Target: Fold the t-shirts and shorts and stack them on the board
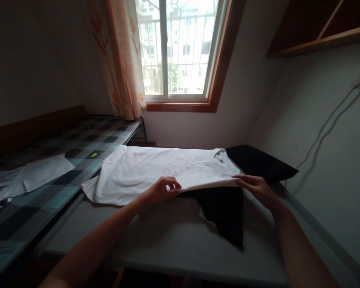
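Note:
A white T-shirt (156, 166) with black sleeves lies stretched across the table, its collar toward the right. One black sleeve (258, 162) points to the far right; the other black sleeve (225, 216) hangs toward me below the white cloth. My left hand (165, 189) pinches the near edge of the shirt around its middle. Near the collar, my right hand (255, 187) pinches the same edge at the shoulder. Between the two hands the edge is slightly lifted.
The grey table (168, 240) carries the shirt. To the left is a bed with a checked cover (108, 134) and white papers (45, 172) on it. A curtain (120, 60) hangs beside the window (183, 52). A cable (321, 134) runs down the right wall.

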A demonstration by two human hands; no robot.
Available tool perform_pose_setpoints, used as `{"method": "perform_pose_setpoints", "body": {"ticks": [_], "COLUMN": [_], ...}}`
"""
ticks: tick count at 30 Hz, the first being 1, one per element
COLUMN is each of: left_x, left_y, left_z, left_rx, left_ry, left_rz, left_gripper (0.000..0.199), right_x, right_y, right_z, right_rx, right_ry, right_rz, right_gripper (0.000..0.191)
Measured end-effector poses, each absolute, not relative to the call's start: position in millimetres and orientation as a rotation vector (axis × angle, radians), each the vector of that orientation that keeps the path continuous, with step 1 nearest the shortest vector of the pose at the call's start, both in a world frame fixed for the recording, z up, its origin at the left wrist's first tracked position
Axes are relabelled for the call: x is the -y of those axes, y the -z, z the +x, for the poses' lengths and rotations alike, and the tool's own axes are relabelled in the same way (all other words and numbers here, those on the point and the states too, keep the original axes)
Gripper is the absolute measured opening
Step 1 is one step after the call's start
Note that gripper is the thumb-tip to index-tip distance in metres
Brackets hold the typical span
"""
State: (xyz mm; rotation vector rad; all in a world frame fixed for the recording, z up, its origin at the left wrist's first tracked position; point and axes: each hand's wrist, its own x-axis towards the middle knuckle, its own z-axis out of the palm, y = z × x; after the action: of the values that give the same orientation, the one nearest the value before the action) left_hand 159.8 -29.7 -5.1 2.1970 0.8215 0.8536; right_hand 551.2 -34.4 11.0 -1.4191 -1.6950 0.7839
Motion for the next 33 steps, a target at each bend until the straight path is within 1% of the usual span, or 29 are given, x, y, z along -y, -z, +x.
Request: {"method": "perform_pose_setpoints", "body": {"ticks": [4, 8, 10, 13, 15, 18, 21, 24, 26, 30, 33], "left_x": [31.5, 33.3, 30.8, 22.2, 15.5, 9.1, 8.6, 10.6, 11.0, 8.3, 5.5], "left_y": [3.5, 5.8, 9.1, 15.4, 20.1, 26.9, 31.5, 33.4, 34.5, 38.6, 42.8], "left_z": [157.8, 157.9, 158.2, 155.6, 151.8, 146.7, 146.2, 148.9, 150.5, 150.5, 148.8], "left_rx": [-0.729, -0.698, -0.778, -1.047, -1.26, -1.444, -1.453, -1.45, -1.455, -1.4, -1.293], "left_ry": [-0.736, -0.546, -0.603, -0.878, -0.995, -0.908, -0.786, -0.777, -0.798, -0.872, -0.946], "left_rz": [2.19, 2.197, 2.216, 2.281, 2.32, 2.379, 2.423, 2.429, 2.426, 2.405, 2.376], "left_gripper": [0.021, 0.026, 0.026, 0.02, 0.019, 0.026, 0.024, 0.02, 0.02, 0.017, 0.017], "right_x": [37.7, 38.8, 37.3, 33.9, 32.4, 30.8, 27.1, 18.7, 10.3, -13.1, -34.5], "right_y": [-15.7, -16.9, -14.0, -9.4, -7.8, -5.1, 0.9, 6.4, 6.1, -4.1, -12.5], "right_z": [554.4, 557.8, 558.9, 558.6, 556.7, 552.4, 545.1, 529.4, 511.9, 466.8, 438.4], "right_rx": [1.738, 1.902, 1.952, 1.938, 1.929, 1.938, 1.937, 1.959, 2.037, 2.16, 2.178], "right_ry": [-0.861, -1.017, -1.072, -1.066, -1.043, -0.979, -0.748, -0.491, -0.421, -0.456, -0.618], "right_rz": [-1.434, -1.495, -1.546, -1.564, -1.561, -1.572, -1.569, -1.564, -1.544, -1.48, -1.509], "right_gripper": [0.049, 0.05, 0.054, 0.063, 0.066, 0.067, 0.058, 0.043, 0.035, 0.027, 0.026]}}
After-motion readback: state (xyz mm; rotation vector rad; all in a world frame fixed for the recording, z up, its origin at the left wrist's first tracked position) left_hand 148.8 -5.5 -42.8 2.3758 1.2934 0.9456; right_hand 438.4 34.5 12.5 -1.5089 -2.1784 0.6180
